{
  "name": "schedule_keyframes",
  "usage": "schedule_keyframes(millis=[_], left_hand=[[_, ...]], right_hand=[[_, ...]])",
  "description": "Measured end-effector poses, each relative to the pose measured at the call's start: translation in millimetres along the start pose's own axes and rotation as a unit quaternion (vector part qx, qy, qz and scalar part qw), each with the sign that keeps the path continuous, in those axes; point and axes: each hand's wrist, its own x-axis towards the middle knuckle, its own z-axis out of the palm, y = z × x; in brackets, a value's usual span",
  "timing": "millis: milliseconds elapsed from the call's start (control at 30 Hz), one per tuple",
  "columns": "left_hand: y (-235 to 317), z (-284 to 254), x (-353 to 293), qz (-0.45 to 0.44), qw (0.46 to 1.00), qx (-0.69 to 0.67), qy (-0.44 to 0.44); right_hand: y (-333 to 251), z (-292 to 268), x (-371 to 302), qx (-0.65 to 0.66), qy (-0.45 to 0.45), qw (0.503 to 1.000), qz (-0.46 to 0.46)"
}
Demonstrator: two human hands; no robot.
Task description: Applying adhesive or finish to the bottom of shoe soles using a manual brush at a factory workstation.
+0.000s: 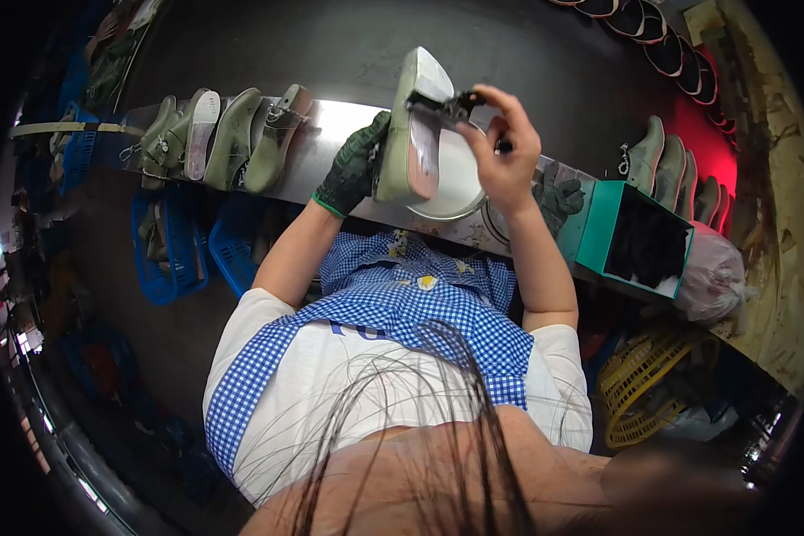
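My left hand (355,168), in a dark green knitted glove, grips an olive-green shoe last (391,161) by its side. The last is tilted up, its sole toward the right, and a pale insole (424,156) lies along that sole. My bare right hand (506,152) pinches a small black tool (448,109) with thumb and fingers; its exact kind is hard to make out. The tool's flat end reaches across the middle of the sole. Below and behind the last stands a round white dish (461,183), partly covered by it.
Several lasts (234,143) line the metal ledge at left, above blue baskets (165,259). On the right are a dark glove (558,198), a teal box (594,234) with black material, more lasts (670,170), a tied plastic bag (713,272) and a yellow basket (643,380).
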Motion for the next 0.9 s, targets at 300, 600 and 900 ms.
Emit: schedule_keyframes(millis=[300,600,900], left_hand=[[-3.1,-20.9,46.9,0.212,0.947,0.243,0.004],[25.8,32.8,108.6,0.139,0.963,0.232,-0.009],[4.6,102.2,233.2,-0.117,0.921,0.352,-0.120]], right_hand=[[-1.6,-34.6,-28.9,0.121,-0.034,0.991,0.051],[78.1,-78.5,14.0,0.321,0.045,0.893,0.312],[74.4,-133.5,-48.2,0.096,0.289,0.939,0.162]])
